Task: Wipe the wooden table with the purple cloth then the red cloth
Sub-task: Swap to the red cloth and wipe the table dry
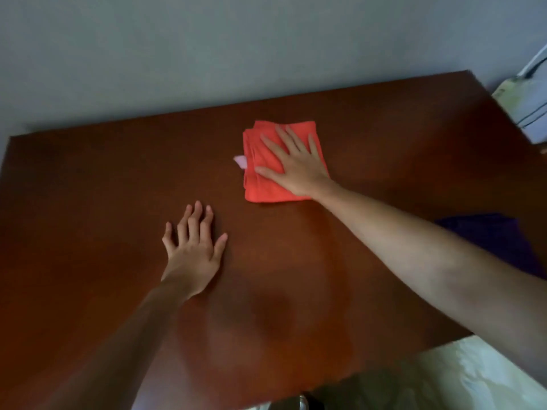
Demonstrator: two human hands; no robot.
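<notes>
Right hand (pixel 296 167) lay flat, fingers spread, on red cloth (pixel 266 184) far-center; left hand (pixel 192 250) flat, fingers spread, on wooden table (pixel 88 202).

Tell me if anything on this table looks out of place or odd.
Nothing serious. A small pale tag pokes out from the left edge of the folded red cloth under the right hand. The purple cloth lies bunched at the table's right edge, partly hidden by the forearm.
</notes>
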